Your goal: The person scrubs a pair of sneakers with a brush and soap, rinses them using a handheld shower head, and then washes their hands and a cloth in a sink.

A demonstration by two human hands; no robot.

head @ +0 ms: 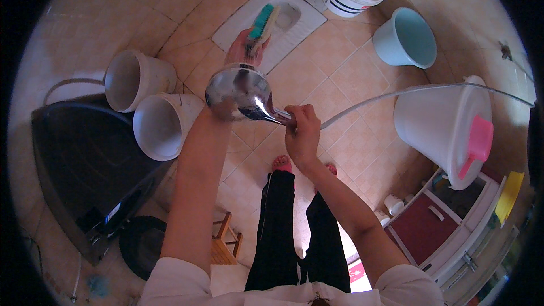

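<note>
My right hand (303,134) grips the handle of a chrome handheld shower head (240,93), whose grey hose (382,94) runs off to the right. Beyond the shower head, my left hand (244,49) holds a scrub brush (264,23) with teal bristles and a pale back. The shower head hides part of my left wrist. Thin streaks of water show between the shower head and the brush. Past the brush lies a white squat toilet (293,29), set in the tiled floor (314,63).
Two white buckets (146,80) stand at left by a dark washing machine (85,144). At upper right are another white bucket (346,4) and a light blue bucket (386,42). A lidded white bin (425,114) bears a pink scoop (480,138). A wooden stool (225,246) stands lower left.
</note>
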